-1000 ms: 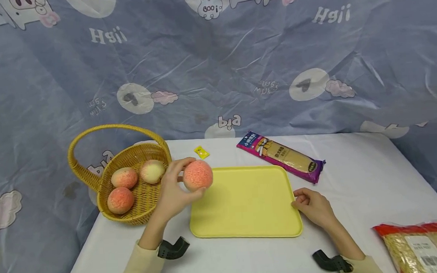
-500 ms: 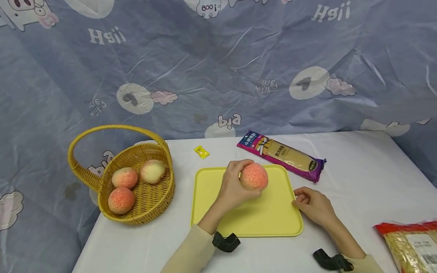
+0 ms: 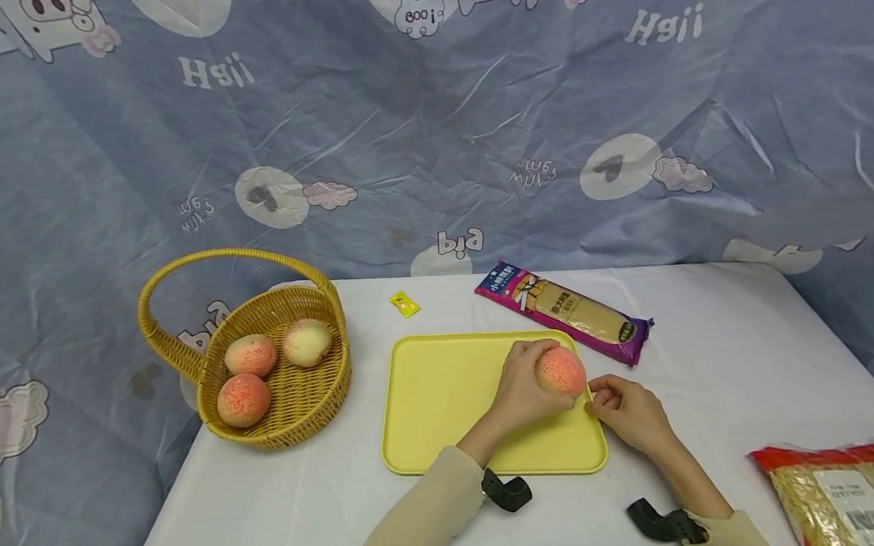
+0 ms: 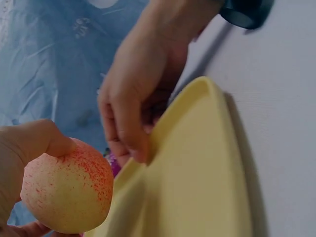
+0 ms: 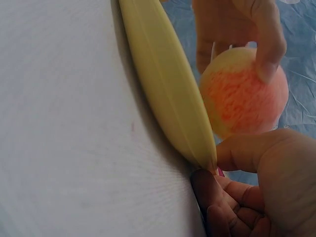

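Observation:
My left hand [image 3: 521, 393] holds a reddish peach [image 3: 562, 372] over the right side of a shallow yellow tray [image 3: 433, 407]. In the left wrist view, thumb and fingers wrap around the peach [image 4: 69, 192], whose near side is pale yellow with red speckles. My right hand [image 3: 629, 416] pinches the tray's right rim. The right wrist view has its thumb against the inside of the tray [image 5: 165, 84] and its curled fingers at the underside. Three more peaches, one of them a peach [image 3: 244, 400] at the front, lie in a wicker basket [image 3: 325, 409] on the left.
A small yellow packet [image 3: 405, 303] lies behind the tray. At the back right is a purple-edged noodle packet [image 3: 567, 311]. Red-topped clear bags [image 3: 844, 490] sit at the front right of the white-covered table [image 3: 721, 372]. A patterned blue cloth [image 3: 399, 142] hangs behind.
The left hand has carried the peach rightward from beside the basket, across the tray to its right side, close to the right hand. The right hand and tray have stayed in place.

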The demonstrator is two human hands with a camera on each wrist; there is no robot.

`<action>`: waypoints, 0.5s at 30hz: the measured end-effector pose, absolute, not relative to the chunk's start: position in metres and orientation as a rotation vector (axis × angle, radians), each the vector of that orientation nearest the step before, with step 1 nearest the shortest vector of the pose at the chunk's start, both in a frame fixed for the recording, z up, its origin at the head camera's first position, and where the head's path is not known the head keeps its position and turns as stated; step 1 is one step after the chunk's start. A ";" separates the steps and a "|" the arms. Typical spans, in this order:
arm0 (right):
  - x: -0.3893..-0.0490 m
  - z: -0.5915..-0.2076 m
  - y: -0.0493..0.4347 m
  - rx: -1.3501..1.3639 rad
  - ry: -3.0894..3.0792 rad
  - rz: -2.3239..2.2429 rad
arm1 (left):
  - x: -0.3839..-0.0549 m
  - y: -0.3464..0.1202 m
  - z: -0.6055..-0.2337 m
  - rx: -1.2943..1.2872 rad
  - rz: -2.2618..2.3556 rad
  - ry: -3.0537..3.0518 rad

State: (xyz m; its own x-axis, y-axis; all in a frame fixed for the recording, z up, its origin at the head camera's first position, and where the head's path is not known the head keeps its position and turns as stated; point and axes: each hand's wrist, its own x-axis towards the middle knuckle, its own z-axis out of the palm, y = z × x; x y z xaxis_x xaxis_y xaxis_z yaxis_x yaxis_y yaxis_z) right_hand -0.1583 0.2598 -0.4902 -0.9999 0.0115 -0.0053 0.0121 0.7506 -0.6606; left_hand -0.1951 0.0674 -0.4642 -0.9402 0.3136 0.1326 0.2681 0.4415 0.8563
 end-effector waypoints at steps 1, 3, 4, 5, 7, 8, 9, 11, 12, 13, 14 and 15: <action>-0.158 -0.490 0.260 0.020 2.937 -1.112 | -0.195 0.070 -0.467 0.530 1.536 2.631; -0.158 -0.490 0.260 0.022 2.935 -1.117 | -0.194 0.073 -0.471 0.525 1.517 2.633; -0.158 -0.490 0.260 0.024 2.934 -1.121 | -0.194 0.075 -0.473 0.526 1.505 2.638; -0.158 -0.491 0.260 0.024 2.933 -1.123 | -0.194 0.076 -0.475 0.525 1.495 2.643; -0.158 -0.491 0.260 0.025 2.931 -1.124 | -0.193 0.076 -0.477 0.533 1.490 2.651; -0.158 -0.491 0.260 0.026 2.933 -1.124 | -0.193 0.076 -0.478 0.536 1.488 2.654; -0.158 -0.491 0.260 0.028 2.933 -1.123 | -0.193 0.076 -0.479 0.539 1.482 2.657; -0.158 -0.491 0.260 0.031 2.935 -1.121 | -0.193 0.076 -0.480 0.554 1.476 2.661; -0.158 -0.491 0.260 0.032 2.934 -1.121 | -0.193 0.075 -0.481 0.560 1.471 2.663; -0.158 -0.491 0.260 0.033 2.935 -1.122 | -0.193 0.075 -0.481 0.567 1.469 2.665; -0.158 -0.491 0.260 0.033 2.936 -1.122 | -0.193 0.075 -0.482 0.574 1.462 2.668; -0.158 -0.491 0.260 0.032 2.935 -1.123 | -0.193 0.075 -0.482 0.581 1.463 2.669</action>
State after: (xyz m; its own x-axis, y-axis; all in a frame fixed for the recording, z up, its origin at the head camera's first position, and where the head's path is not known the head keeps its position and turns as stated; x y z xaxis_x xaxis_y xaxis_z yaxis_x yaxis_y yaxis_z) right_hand -0.1579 0.2597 -0.4912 -0.9998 0.0194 -0.0064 0.0188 0.7446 -0.6672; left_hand -0.1931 0.0750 -0.4819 -0.9288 0.3432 0.1397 0.3024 0.4840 0.8212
